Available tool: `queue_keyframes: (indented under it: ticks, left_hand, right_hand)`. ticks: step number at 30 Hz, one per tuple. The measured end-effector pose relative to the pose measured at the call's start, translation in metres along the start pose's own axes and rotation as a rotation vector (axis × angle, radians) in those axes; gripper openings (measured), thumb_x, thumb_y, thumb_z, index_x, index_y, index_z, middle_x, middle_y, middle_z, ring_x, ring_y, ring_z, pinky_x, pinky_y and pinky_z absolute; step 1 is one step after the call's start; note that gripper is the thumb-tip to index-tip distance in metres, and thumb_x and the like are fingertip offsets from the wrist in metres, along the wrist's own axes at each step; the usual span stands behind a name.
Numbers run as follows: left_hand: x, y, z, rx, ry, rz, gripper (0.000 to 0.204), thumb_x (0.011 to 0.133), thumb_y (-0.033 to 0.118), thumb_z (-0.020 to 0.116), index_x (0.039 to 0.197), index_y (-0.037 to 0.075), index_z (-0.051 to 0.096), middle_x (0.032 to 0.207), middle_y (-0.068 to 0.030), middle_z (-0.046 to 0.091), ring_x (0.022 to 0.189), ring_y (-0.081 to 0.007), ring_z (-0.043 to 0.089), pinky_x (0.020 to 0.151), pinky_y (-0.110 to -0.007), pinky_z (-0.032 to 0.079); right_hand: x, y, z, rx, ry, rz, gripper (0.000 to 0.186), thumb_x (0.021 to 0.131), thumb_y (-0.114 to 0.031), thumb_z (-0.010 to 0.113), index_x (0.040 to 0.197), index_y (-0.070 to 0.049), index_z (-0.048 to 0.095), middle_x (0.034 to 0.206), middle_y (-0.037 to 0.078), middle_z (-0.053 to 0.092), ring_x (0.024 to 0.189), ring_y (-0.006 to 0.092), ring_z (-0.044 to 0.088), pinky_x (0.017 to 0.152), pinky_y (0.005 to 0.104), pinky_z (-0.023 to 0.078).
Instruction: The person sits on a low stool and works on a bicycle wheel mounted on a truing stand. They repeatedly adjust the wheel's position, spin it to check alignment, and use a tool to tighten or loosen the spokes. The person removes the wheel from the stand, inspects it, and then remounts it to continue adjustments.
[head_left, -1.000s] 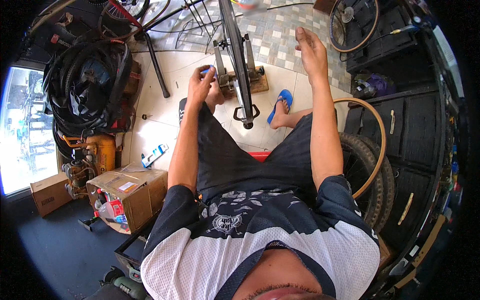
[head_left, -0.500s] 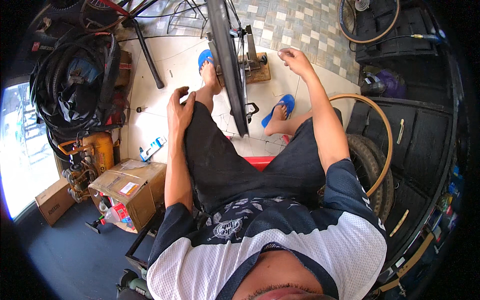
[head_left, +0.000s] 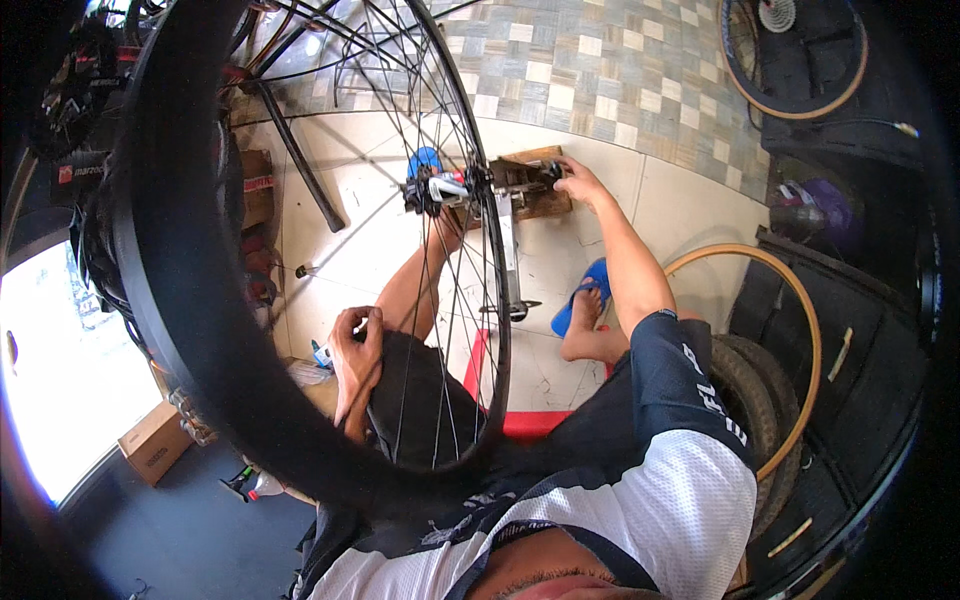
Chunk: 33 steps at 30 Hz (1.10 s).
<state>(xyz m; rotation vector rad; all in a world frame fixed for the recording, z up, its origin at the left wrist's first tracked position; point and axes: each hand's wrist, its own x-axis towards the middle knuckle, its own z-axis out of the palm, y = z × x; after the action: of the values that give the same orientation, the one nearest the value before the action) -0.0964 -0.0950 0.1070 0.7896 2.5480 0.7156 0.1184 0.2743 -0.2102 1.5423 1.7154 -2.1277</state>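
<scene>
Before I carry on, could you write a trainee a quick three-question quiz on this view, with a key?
1. Multiple choice: which side's hand is at the dark knob? A) left only; B) right only; C) both.
2. True or false: in this view, the left hand shows inside the ring of the wheel.
3. Short answer: what does the right foot wear, and in what colour?

Key:
1. B, the right hand.
2. True; it shows there, near the left knee.
3. A flip-flop, blue.
</scene>
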Motion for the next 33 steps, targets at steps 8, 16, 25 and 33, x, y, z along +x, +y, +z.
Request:
queue_keyframes:
  ticks: [8, 16, 25, 33]
  left_hand:
    - [0.011, 0.007, -0.005, 0.028, -0.047, -0.148, 0.023, 0.095, 0.020, 0.069, 0.089, -0.003, 0.069, 0.078, -0.0115, 0.069, 0.071, -0.0194, 0.066, 0.068, -0.033, 0.052]
    - [0.005, -0.002, -0.004, 0.054, -0.036, -0.167, 0.024, 0.095, 0.020, 0.068, 0.088, -0.003, 0.070, 0.078, -0.0115, 0.069, 0.072, -0.0191, 0.066, 0.068, -0.032, 0.052]
    - [0.002, -0.002, -0.004, 0.082, -0.022, -0.116, 0.023, 0.094, 0.020, 0.069, 0.091, -0.002, 0.071, 0.082, -0.0127, 0.067, 0.076, -0.0225, 0.066, 0.068, -0.033, 0.052]
    - [0.001, -0.012, -0.001, 0.139, 0.024, 0.102, 0.023, 0.094, 0.022, 0.069, 0.087, 0.000, 0.068, 0.086, -0.0157, 0.070, 0.078, -0.0296, 0.068, 0.071, -0.035, 0.056]
  right_hand:
    - [0.046, 0.024, -0.016, 0.107, -0.137, 0.139, 0.049, 0.095, -0.020, 0.069, 0.142, -0.017, 0.056, 0.108, 0.006, 0.068, 0.081, 0.0126, 0.064, 0.054, 0.0267, 0.051]
    - [0.049, 0.019, -0.017, 0.176, -0.172, 0.226, 0.049, 0.099, -0.044, 0.064, 0.137, -0.013, 0.060, 0.110, 0.002, 0.066, 0.068, 0.0123, 0.061, 0.057, 0.0267, 0.053]
    - [0.068, 0.041, 0.014, 0.082, 0.081, 0.376, 0.056, 0.094, -0.060, 0.062, 0.093, -0.004, 0.065, 0.064, 0.007, 0.058, 0.048, 0.0156, 0.053, 0.037, 0.0296, 0.037]
    - [0.021, 0.002, 0.003, 0.087, 0.169, 0.503, 0.103, 0.077, -0.088, 0.057, 0.129, 0.001, 0.059, 0.100, 0.021, 0.068, 0.072, 0.0245, 0.065, 0.061, 0.0382, 0.059]
